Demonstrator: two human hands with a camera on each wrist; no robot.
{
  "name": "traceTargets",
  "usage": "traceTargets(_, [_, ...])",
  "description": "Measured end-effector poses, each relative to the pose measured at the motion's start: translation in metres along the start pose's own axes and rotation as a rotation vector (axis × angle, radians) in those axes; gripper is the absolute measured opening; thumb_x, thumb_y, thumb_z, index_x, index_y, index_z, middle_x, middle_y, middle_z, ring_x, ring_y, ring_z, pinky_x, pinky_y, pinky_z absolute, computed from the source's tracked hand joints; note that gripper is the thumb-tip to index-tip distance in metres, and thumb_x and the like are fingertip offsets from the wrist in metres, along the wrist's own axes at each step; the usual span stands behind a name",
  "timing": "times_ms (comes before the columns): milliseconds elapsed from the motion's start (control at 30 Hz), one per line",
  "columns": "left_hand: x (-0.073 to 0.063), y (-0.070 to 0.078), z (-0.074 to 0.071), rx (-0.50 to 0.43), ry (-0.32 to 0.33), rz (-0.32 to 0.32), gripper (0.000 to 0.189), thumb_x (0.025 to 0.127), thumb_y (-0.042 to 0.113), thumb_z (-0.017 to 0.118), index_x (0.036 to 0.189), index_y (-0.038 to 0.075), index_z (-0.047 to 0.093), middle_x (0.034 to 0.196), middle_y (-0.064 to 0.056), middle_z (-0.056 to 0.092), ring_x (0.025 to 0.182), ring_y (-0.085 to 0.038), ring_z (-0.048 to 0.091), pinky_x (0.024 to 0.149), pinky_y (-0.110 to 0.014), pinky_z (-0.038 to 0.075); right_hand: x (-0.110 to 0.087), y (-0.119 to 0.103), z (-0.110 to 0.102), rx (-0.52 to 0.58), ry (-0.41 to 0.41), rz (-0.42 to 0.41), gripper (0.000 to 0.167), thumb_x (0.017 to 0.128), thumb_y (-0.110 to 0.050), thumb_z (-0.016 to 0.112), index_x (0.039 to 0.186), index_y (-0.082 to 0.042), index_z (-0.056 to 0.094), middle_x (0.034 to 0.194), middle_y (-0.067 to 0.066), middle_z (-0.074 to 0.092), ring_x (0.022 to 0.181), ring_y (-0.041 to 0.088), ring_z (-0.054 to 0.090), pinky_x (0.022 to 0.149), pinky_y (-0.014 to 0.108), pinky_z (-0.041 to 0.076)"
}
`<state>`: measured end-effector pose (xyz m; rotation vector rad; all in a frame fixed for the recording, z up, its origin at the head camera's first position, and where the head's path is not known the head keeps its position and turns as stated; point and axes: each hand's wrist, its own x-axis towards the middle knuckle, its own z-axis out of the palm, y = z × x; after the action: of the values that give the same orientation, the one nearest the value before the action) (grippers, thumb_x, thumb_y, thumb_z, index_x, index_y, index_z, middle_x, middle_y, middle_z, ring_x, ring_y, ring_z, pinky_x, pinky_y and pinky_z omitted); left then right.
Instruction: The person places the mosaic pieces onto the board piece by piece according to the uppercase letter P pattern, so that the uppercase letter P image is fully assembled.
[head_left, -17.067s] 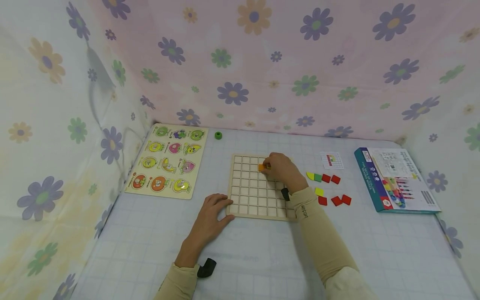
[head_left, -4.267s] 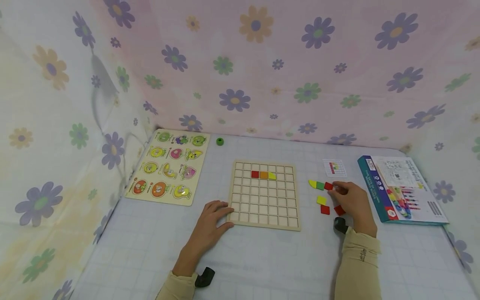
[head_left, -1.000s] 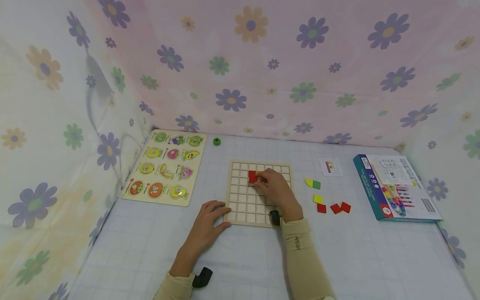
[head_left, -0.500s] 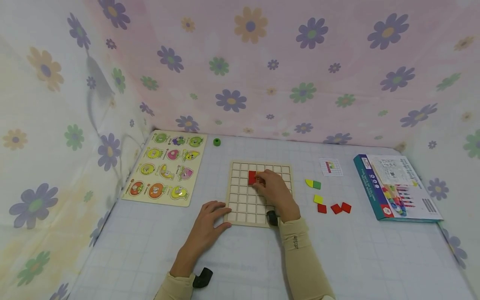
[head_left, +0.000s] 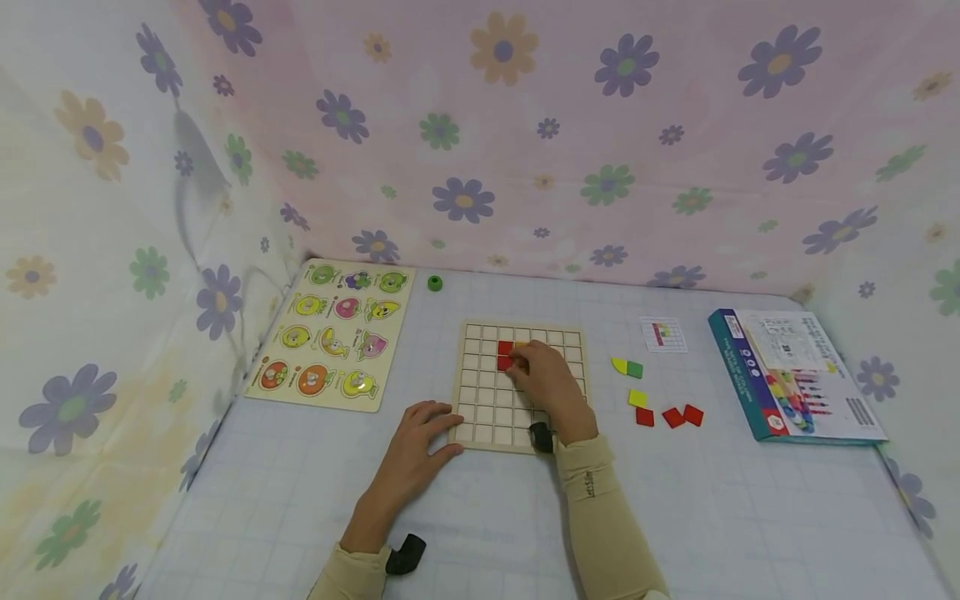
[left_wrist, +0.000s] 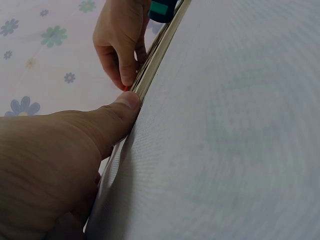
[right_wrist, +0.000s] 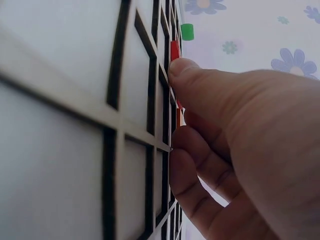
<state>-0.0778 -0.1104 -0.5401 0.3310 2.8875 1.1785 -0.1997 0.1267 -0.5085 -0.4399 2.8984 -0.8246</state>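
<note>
The gridded board (head_left: 495, 400) under both hands (head_left: 414, 443) (head_left: 549, 379) holds red tiles (head_left: 504, 364).

- A small, cloth-screened corner for table play; whether in a home or elsewhere cannot be told.
- A pink flowered sheet (head_left: 510, 150) rises at the back, with pale flowered sheets (head_left: 112, 217) on the left and right.
- The surface (head_left: 277, 492) wears a pale cover.
- Playthings lie on it: fruit puzzle (head_left: 330, 320), wooden grid board (head_left: 487, 412), coloured tiles (head_left: 637, 398), printed box (head_left: 813, 367).
</note>
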Motion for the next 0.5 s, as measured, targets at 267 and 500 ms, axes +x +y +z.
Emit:
traceTargets(267, [0.0006, -0.0004, 0.0008, 0.019, 0.012, 0.009, 0.042, 0.085, 0.028, 0.083, 0.126, 0.022, 0.073, 0.139, 0.002, 0.061, 0.141, -0.023, 0.043, 0.116, -0.046, 0.044, 0.0008, 0.0012, 0.0005, 0.02, 0.015, -0.004, 0.03, 0.096, -0.02, 0.073, 0.121, -0.004, 0.072, 0.102, 0.007, 0.066, 0.089, 0.021, 0.06, 0.084, 0.039, 0.055])
traceTargets(500, [-0.0002, 0.0004, 0.0007, 0.013, 0.009, 0.003, 0.042, 0.085, 0.027, 0.083, 0.125, 0.022, 0.073, 0.138, 0.001, 0.061, 0.141, -0.023, 0.043, 0.116, -0.047, 0.044, -0.0012, 0.0019, 0.0011, 0.046, 0.028, -0.015, 0.029, 0.094, -0.018, 0.075, 0.118, -0.004, 0.073, 0.098, 0.006, 0.066, 0.086, 0.02, 0.061, 0.081, 0.038, 0.056])
